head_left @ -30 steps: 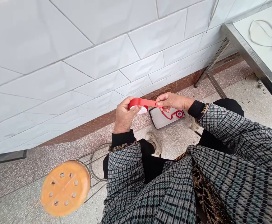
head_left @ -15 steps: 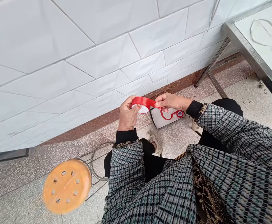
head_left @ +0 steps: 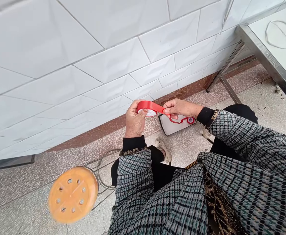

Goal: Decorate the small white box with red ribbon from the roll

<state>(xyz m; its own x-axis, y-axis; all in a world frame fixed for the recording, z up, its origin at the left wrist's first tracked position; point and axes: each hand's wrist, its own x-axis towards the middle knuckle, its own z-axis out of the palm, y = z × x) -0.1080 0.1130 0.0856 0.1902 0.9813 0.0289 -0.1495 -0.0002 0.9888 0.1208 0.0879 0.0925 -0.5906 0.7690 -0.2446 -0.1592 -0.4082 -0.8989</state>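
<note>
My left hand [head_left: 134, 121] is closed around a roll of red ribbon [head_left: 148, 105], with the thumb on its pale side face. A short length of ribbon runs from the roll to my right hand [head_left: 180, 108], whose thumb and fingers pinch it. Below my right hand, a shallow white tray [head_left: 170, 130] with a dark rim lies on the floor. On it is a smaller red roll [head_left: 191, 120], with a narrow red strand trailing left beneath my right fingers. Where that strand ends is hidden by my hand.
White tiled wall [head_left: 123, 81] rises in front of me. A round orange stool [head_left: 75, 194] with holes in its seat stands at my lower left. To the right is a metal-edged table [head_left: 267, 54] bearing a loop of thin cord [head_left: 280, 47].
The roll is tipped slightly, showing less of its side face, and the ribbon between my hands slants a little more. The whole view has shifted slightly.
</note>
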